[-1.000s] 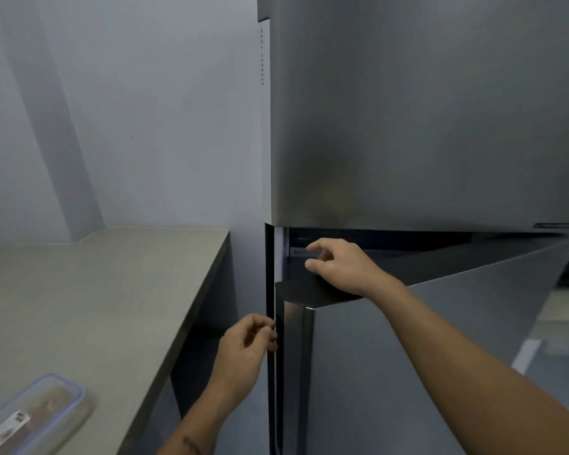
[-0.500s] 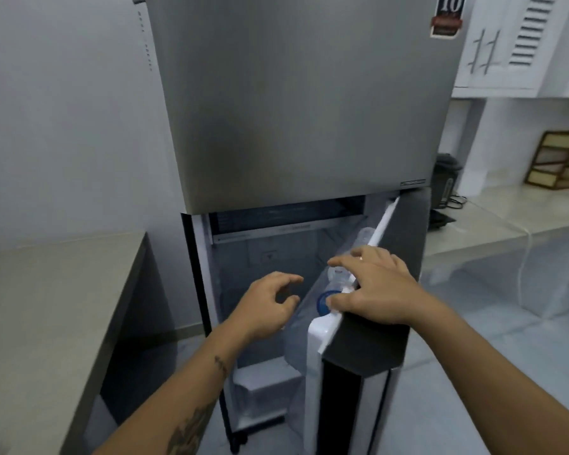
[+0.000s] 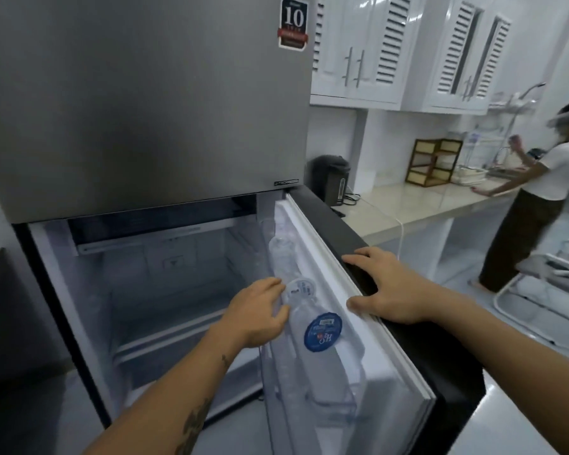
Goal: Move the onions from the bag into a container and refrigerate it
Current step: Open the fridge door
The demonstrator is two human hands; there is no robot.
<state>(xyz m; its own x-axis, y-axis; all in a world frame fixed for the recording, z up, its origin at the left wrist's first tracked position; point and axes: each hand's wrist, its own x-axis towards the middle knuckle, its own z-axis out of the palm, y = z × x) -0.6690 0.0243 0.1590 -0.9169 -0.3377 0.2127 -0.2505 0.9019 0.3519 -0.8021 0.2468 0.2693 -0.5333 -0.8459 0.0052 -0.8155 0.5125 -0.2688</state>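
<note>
Holding the refrigerator door (image 3: 358,339) open: right hand (image 3: 380,290) is lying flat, fingers spread, on its top edge; left hand (image 3: 260,315) is hanging loosely open, empty, beside the door-shelf water bottles (image 3: 322,330). Onion container is not showing in view. Judging placement inside and door closing as remaining.

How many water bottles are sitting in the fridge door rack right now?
3 clear plastic water bottles show in the open fridge door's rack: one with a blue cap label nearest, a white-capped one by the left hand, one behind. More may be hidden.
</note>
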